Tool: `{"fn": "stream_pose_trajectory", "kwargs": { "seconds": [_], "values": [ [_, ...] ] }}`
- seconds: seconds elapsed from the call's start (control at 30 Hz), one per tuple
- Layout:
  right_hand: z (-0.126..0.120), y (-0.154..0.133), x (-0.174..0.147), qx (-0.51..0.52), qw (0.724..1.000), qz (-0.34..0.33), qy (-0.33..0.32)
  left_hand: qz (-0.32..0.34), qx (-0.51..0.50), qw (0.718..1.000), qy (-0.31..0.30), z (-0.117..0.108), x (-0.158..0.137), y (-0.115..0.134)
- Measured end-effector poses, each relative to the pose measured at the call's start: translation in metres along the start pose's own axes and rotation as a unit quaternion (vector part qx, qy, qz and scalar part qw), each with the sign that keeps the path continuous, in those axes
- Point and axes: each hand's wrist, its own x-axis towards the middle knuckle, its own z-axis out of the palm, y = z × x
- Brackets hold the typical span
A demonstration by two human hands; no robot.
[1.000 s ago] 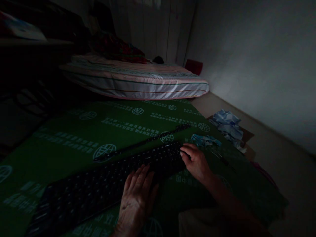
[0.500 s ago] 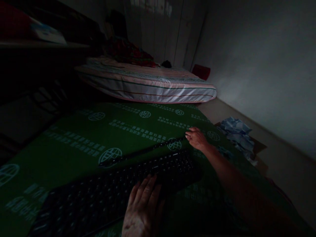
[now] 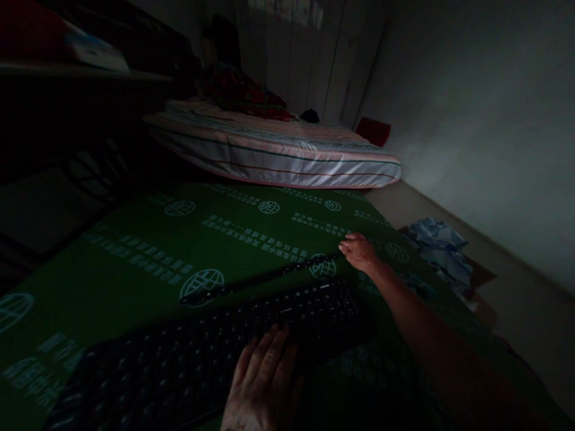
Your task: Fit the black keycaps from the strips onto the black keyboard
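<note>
A black keyboard (image 3: 171, 359) lies at a slant across the green printed board (image 3: 251, 239). My left hand (image 3: 265, 377) rests flat on the keyboard's near middle, fingers stretched out over the keys. Beyond the keyboard, a bundled black cable (image 3: 256, 278) runs in a nearly straight line from left to right. At its right end my right hand (image 3: 358, 251) is closed, with thumb and fingers pinched on the cable. The dim light hides the finest details of the grip.
A bed with a striped sheet (image 3: 287, 149) stands past the board's far edge. Crumpled pale blue cloth (image 3: 438, 239) lies on the floor to the right, before a white wall (image 3: 485, 120). A dark shelf (image 3: 85, 73) with a box on it is at the left.
The view has shifted slightly, so the scene sits a little further right. Both hands keep nearly the same places on the keyboard and the cable.
</note>
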Motion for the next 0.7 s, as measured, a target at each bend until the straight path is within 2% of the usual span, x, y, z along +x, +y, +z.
{"fn": "stream_pose_trajectory", "kwargs": {
  "seconds": [0.17,0.3,0.47,0.7],
  "values": [
    [0.003,0.000,0.010,0.006,1.000,-0.002,0.008,0.020,0.018,1.000,-0.016,-0.001,0.000,-0.001],
    [0.000,0.001,0.014,0.007,1.000,-0.006,0.016,0.000,0.014,1.000,-0.016,0.000,-0.001,-0.001],
    [-0.007,0.003,0.019,-0.006,1.000,0.000,0.020,0.016,0.014,1.000,-0.013,-0.001,-0.001,-0.002],
    [-0.018,-0.001,0.032,-0.039,0.998,-0.042,-0.030,0.028,0.018,0.999,-0.018,-0.003,0.001,-0.003]
  ]
}}
